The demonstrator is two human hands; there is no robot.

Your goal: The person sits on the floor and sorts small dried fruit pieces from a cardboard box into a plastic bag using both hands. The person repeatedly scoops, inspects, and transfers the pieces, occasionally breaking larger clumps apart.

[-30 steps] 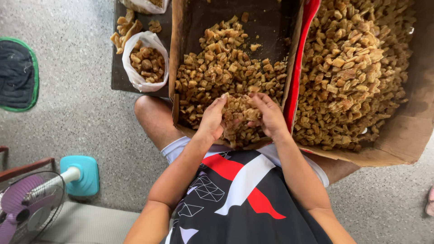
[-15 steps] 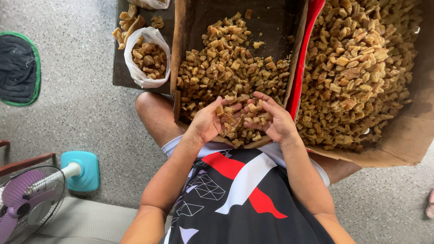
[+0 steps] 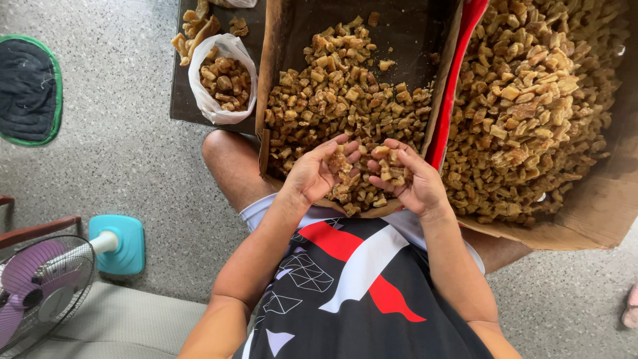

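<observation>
Two bare hands meet palms-up over the near edge of the middle brown cardboard box (image 3: 279,73). Left hand (image 3: 318,174) and right hand (image 3: 407,178) are cupped, fingers half-curled and loosely cradling small golden-brown crunchy chunks (image 3: 345,163); not clenched, not flat-open. Held chunks sit in the gap between the palms, partly on the fingertips of both. Main pile of the same brown chunks (image 3: 345,106) lies at 12 o'clock from the fingers, inside that box, touching its lower edge just under the hands. No long axis to speak of: pieces are irregular nuggets, heap spreads roughly 9-to-3 across the box. Both hands about equally near the pile; left is nearer the box's left wall, right nearer the red divider flap (image 3: 452,100). At 2 o'clock from the right hand, a larger cardboard box (image 3: 598,213) heaped with bigger tan pieces (image 3: 531,100). At 11 o'clock from the left hand, a white plastic bag (image 3: 199,86) with its mouth open, part-filled with darker chunks, standing on a dark tray (image 3: 178,106). Box rests on the person's lap, bare knee (image 3: 229,159) showing at 9 o'clock. Teal-based fan (image 3: 46,279) at 8 o'clock, well apart on the speckled floor (image 3: 119,166).
</observation>
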